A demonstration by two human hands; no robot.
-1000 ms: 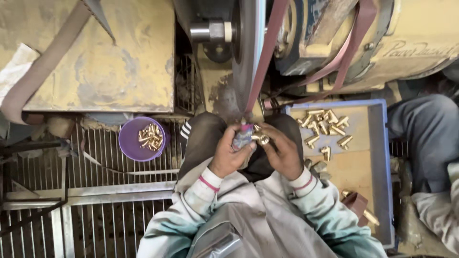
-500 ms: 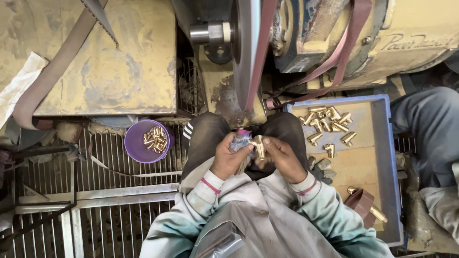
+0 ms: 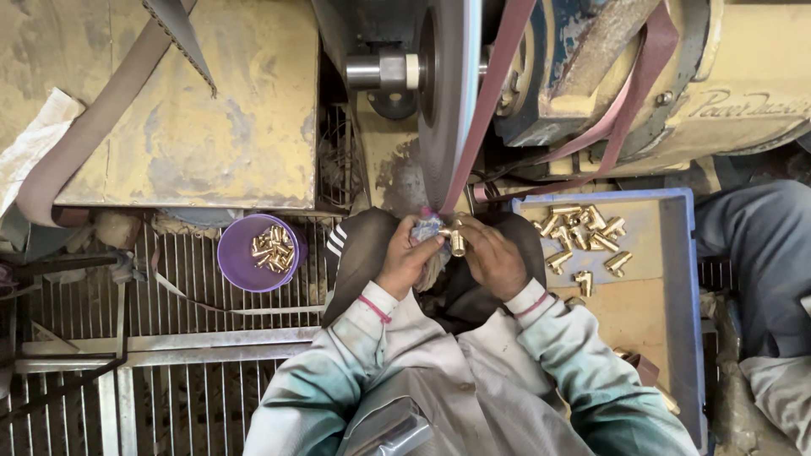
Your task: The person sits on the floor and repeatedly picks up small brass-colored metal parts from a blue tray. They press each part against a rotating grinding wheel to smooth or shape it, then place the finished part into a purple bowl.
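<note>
Here, the left hand [image 3: 405, 257] squeezes a small cloth [image 3: 428, 226] and the right hand [image 3: 492, 257] pinches a brass fitting [image 3: 456, 241], both over the lap. Beside them sit a purple bowl [image 3: 241, 274] and a blue tray [image 3: 676, 279] of more fittings. Farther off hangs the sanding belt [image 3: 486, 110].

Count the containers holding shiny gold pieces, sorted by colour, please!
Purple bowl: 1
Blue tray: 1
Total: 2 containers
Both hold brass fittings; the right hand and the left hand hold one more.
</note>
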